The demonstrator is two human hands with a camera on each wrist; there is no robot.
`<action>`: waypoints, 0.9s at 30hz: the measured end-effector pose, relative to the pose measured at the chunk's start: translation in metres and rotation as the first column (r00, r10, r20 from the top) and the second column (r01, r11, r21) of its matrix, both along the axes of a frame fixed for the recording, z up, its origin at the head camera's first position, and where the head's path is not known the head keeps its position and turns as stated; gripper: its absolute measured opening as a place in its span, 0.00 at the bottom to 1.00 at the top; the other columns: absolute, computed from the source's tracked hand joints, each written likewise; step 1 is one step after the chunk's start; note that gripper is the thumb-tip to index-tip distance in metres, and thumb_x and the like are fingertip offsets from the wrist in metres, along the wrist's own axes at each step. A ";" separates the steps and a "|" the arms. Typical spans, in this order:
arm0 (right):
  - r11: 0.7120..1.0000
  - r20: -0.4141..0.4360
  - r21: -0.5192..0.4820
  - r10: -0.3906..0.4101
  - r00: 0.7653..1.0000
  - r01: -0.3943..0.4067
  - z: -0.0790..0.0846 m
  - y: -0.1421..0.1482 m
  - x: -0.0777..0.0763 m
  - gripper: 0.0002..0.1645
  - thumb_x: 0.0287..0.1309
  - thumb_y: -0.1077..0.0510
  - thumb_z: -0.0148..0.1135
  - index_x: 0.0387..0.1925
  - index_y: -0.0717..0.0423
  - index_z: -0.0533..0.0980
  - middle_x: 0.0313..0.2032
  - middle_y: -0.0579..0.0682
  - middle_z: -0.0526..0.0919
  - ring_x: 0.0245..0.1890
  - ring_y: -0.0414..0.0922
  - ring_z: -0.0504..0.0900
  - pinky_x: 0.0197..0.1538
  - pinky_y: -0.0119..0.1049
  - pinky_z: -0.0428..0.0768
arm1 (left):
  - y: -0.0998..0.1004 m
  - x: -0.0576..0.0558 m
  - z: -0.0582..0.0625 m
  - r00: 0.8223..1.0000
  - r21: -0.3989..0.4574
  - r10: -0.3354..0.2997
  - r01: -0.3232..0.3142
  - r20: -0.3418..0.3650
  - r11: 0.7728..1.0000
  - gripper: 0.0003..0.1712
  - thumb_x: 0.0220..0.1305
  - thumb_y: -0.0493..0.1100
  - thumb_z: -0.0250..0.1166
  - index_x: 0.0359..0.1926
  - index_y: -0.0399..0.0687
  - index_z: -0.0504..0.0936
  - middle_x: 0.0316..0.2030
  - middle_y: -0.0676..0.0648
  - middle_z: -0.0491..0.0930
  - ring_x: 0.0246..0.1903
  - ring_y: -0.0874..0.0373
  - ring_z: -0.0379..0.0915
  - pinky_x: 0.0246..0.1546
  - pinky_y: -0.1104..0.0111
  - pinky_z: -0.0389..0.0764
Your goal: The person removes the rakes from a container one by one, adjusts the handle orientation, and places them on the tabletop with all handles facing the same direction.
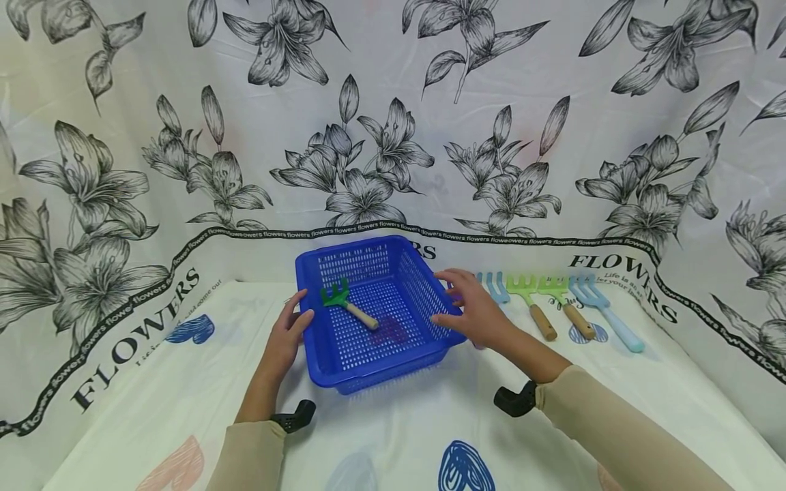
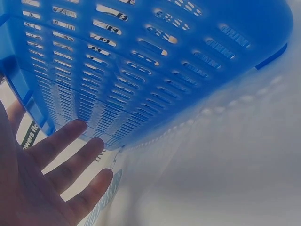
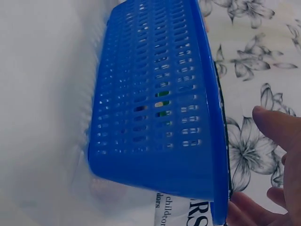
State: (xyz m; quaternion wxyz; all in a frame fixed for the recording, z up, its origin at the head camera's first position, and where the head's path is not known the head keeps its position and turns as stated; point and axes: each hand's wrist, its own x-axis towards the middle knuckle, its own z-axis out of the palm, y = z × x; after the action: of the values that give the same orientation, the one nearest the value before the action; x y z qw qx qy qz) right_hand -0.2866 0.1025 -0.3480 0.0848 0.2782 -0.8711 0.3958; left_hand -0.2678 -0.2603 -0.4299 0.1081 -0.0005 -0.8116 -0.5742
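Note:
A blue plastic basket with slotted sides stands on the white cloth, between the two hands. Inside it lies a small green hand rake with a pale wooden handle. My left hand is at the basket's left rim, thumb near the top edge; in the left wrist view its fingers spread loosely beside the slotted wall. At the right rim is my right hand, with its thumb above the basket's inside. The right wrist view shows that thumb apart from the rim and the other fingers near the corner.
Several hand rakes lie in a row on the right: a green one, another green one and a light blue one. Another blue rake is partly hidden by the right hand. A flower-printed curtain hangs behind.

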 end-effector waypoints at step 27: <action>0.991 0.178 -0.010 0.132 0.975 -0.133 0.004 -0.060 -0.015 0.47 0.54 0.48 0.72 0.72 0.44 0.60 0.70 0.49 0.61 0.61 0.54 0.73 0.49 0.47 0.81 | 0.006 0.011 0.019 0.999 -0.001 -0.019 0.019 0.034 1.000 0.37 0.72 0.58 0.49 0.77 0.62 0.49 0.71 0.35 0.56 0.66 0.35 0.59 0.60 0.43 0.66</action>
State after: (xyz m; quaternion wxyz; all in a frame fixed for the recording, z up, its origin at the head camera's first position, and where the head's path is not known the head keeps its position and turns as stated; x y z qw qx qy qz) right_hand -0.3020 0.0428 -0.3444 -0.0203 0.2992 -0.8550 0.4230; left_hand -0.2570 -0.2539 -0.4105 0.0889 0.0016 -0.8136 -0.5745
